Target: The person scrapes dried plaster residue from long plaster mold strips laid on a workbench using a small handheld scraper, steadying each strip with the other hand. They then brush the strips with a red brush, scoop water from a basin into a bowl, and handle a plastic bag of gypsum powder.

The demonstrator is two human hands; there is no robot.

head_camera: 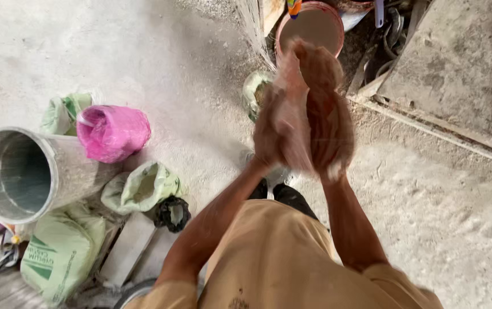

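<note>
My left hand (274, 123) and my right hand (329, 117) are raised in front of me, palm against palm, with the fingers stretched out. Both are blurred by motion and dusted with pale powder. I see nothing held between them. They hover over a dusty concrete floor (171, 68), just below a round reddish bucket (309, 26) and next to a small open green bag (254, 91).
At the left lie a wide metal pipe (23, 171), a pink plastic bag (111, 133), an open green sack of powder (143, 186), a black bag (171, 213) and a printed green sack (63, 252). A raised concrete slab (463, 63) fills the upper right.
</note>
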